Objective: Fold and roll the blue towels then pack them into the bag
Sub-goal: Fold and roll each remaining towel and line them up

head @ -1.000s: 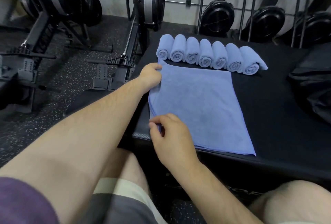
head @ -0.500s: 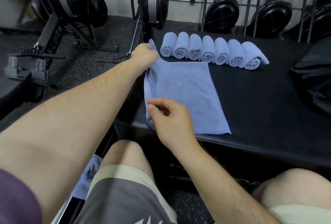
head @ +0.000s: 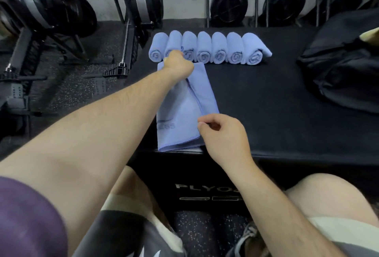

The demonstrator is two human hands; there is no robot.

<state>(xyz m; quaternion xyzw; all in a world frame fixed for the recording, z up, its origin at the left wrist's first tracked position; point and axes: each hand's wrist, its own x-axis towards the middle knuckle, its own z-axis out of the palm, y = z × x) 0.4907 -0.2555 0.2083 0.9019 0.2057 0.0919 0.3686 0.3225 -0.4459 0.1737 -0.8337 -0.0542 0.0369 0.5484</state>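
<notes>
Short purple sleeve (head: 26,215) on left upper arm; forearms bare down to left hand (head: 178,65) and right hand (head: 223,135). Grey shorts (head: 123,234) with cream band at hem, white graphic; knees bare.

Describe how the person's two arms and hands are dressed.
Both forearms are bare, and neither the left hand nor the right hand wears a glove, a ring or a watch. A dark purple short sleeve covers the left upper arm. No right sleeve is visible.
</notes>
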